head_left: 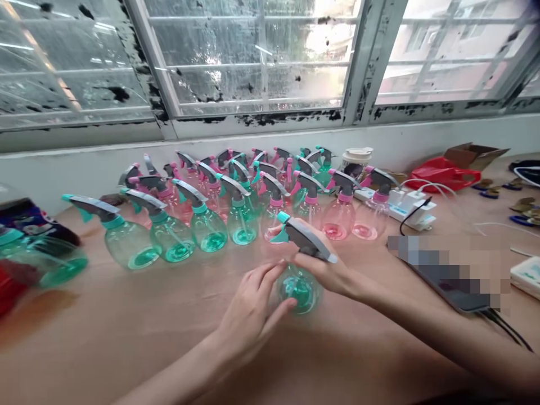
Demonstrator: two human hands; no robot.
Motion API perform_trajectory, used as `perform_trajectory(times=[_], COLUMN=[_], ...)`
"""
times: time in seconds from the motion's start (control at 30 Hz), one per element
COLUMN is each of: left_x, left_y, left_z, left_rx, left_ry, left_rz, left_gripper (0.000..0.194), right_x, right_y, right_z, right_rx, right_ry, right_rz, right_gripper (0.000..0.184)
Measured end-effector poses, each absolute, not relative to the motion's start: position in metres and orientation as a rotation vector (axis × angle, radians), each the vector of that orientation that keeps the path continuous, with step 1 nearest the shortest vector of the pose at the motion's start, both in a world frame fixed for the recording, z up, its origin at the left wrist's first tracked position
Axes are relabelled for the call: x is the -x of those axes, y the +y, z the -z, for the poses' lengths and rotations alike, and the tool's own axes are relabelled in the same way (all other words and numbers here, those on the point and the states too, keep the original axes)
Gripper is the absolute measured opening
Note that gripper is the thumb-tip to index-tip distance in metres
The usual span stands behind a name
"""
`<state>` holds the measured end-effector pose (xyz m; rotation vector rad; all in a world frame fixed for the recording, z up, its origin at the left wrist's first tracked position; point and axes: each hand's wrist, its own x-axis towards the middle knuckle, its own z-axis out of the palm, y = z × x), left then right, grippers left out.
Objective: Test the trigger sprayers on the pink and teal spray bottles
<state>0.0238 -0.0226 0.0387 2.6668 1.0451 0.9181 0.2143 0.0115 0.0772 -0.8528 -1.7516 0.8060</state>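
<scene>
A clear green spray bottle (300, 292) stands slightly tilted on the table in front of me, its teal and grey trigger head (306, 239) pointing left. My left hand (257, 301) curls round the left side of its body, thumb at the front. Closed round the neck, just under the trigger head, is my right hand (327, 267); some of its fingers are hidden behind the bottle. Behind them stand green spray bottles (213, 230) on the left and pink spray bottles (338, 216) on the right, in several rows. Another green bottle (63, 267) is at the far left, blurred.
A white power strip (413, 211) with plugs and cables sits right of the bottles. Near my right forearm lies a phone (442, 281), partly blurred out. A lidded cup (356, 160), red plastic bag (442, 173) and cardboard box (476, 154) stand toward the window wall.
</scene>
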Motion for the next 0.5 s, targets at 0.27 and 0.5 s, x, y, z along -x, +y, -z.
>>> perform_trajectory(times=[0.27,0.5], left_x=[-0.002,0.003], left_y=[0.001,0.001], left_z=[-0.009,-0.007], left_rx=[-2.555,-2.671], left_ry=[1.174,1.129], left_rz=[-0.671,-0.447], left_gripper=[0.041,0.053], right_x=[-0.217,-0.214], right_y=[0.026,0.033], right_z=[-0.082,-0.079], right_rx=[0.752,0.748], right_ry=[-1.828,-1.838], right_rz=[-0.99,-1.06], right_gripper=[0.049,0.046])
